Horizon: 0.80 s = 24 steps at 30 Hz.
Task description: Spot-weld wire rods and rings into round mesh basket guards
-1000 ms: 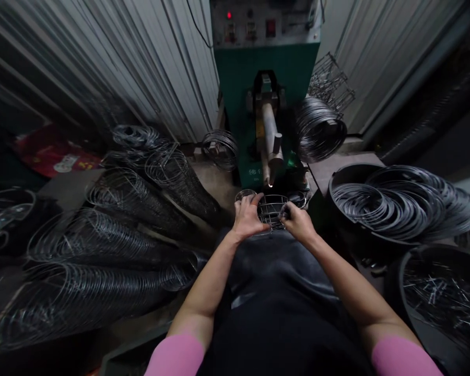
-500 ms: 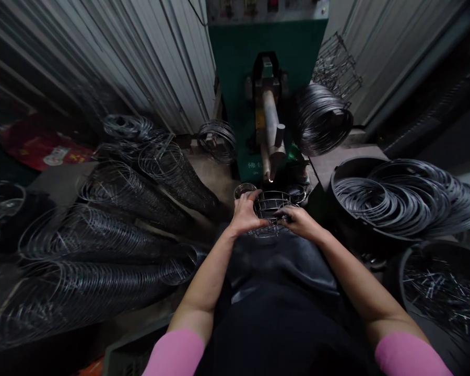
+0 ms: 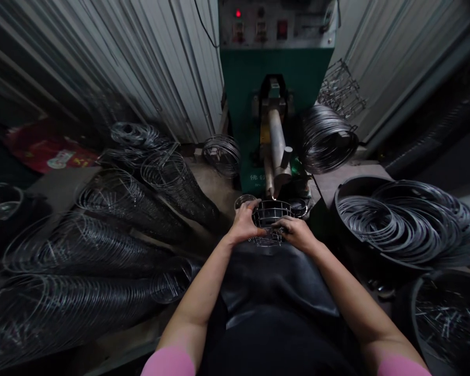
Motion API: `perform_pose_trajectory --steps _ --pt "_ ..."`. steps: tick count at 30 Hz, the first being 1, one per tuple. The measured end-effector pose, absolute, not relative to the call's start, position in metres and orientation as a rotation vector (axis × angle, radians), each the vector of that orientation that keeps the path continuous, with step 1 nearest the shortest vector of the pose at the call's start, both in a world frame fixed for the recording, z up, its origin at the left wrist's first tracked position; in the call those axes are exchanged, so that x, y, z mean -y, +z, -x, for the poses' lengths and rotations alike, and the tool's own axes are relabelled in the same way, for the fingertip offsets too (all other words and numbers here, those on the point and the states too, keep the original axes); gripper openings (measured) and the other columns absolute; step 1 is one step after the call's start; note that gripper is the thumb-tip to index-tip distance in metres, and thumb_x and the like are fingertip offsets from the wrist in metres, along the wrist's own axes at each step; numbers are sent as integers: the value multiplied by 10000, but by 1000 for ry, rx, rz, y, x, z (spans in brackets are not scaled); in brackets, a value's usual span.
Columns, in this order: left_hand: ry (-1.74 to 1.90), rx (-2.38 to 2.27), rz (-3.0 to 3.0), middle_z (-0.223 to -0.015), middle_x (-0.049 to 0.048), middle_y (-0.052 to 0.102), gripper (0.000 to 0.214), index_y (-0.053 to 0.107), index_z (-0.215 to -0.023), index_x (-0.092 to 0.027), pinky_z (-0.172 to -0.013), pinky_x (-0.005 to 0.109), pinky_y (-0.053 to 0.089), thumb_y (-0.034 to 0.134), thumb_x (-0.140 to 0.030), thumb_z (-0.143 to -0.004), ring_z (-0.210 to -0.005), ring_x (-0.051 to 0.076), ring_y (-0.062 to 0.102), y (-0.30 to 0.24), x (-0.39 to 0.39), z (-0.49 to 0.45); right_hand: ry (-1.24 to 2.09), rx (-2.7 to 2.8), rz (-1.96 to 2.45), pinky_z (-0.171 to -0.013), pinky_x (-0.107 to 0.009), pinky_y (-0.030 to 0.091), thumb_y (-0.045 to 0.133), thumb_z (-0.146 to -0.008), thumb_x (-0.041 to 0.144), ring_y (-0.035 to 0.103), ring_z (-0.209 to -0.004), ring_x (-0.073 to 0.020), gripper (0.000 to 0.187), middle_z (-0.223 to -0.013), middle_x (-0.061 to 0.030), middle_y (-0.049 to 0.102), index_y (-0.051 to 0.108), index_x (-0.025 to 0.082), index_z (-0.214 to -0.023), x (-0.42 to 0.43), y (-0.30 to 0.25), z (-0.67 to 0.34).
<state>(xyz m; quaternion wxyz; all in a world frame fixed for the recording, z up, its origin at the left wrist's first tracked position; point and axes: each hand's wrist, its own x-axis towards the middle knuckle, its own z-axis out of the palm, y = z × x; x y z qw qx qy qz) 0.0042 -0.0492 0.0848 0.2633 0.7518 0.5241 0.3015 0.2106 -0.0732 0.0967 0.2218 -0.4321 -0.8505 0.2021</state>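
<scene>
A round wire basket [image 3: 269,213] sits close in front of my body, right below the tip of a green welding machine [image 3: 241,78]. My left hand [image 3: 243,225] grips its left side, thumb toward the middle and fingers over the far rim. On the basket's right side, my right hand [image 3: 297,231] has its fingers curled against the wires. Whether a separate small wire is pinched there is too dark to tell. The metal electrode arm [image 3: 276,130] reaches down over the far rim, with a small bright spot at its tip.
Stacks of wire rings [image 3: 78,297] lie on the left. A wire coil [image 3: 327,138] hangs beside the machine. At right stand a black tub [image 3: 339,196] of wire rings and another tub [image 3: 413,308] of short wire pieces. A red bag [image 3: 43,146] lies far left.
The view has tipped upward, bringing the machine's panel and a red light into sight. Both hands stay on the basket, with only slight shifts.
</scene>
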Motion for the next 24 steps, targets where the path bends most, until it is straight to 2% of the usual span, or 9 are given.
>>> perform_pose_trajectory --steps 7,12,14,18,24 --pt "945 -1302 -2025 -1218 78 462 976 358 -1311 -245 -998 433 344 815 -296 -449 -1135 279 453 82 51 -3 571 2430 1182 -715 -251 473 564 -761 112 632 -825 -159 257 -928 -51 667 663 209 -978 68 106 -210" --pt "906 -1264 -2120 -1259 60 425 611 586 -1060 -256 -1017 434 332 809 -306 -493 -1194 288 408 83 56 -4 595 2413 1189 -715 -248 469 571 -757 106 631 -826 -160 224 -927 -51 671 670 201 -934 71 105 -214" --pt "851 -1266 -2159 -1283 59 402 552 619 -1030 -268 -1023 442 325 805 -320 -512 -1206 294 394 84 55 -5 592 2410 1185 -710 -246 469 579 -755 110 631 -817 -160 214 -913 -53 672 674 198 -925 69 106 -215" --pt "857 -1321 -2160 -1274 48 410 626 608 -1098 -309 -1031 445 320 814 -317 -507 -1209 288 389 88 50 -7 548 2403 1185 -702 -245 467 579 -756 115 632 -806 -160 227 -897 -50 674 682 210 -934 63 108 -215" --pt "928 -1314 -2100 -1263 47 404 645 615 -1103 -310 -1040 443 322 823 -312 -492 -1206 280 389 87 37 -8 483 2404 1179 -685 -241 466 595 -762 152 633 -785 -160 181 -887 -49 678 689 210 -906 46 111 -214"
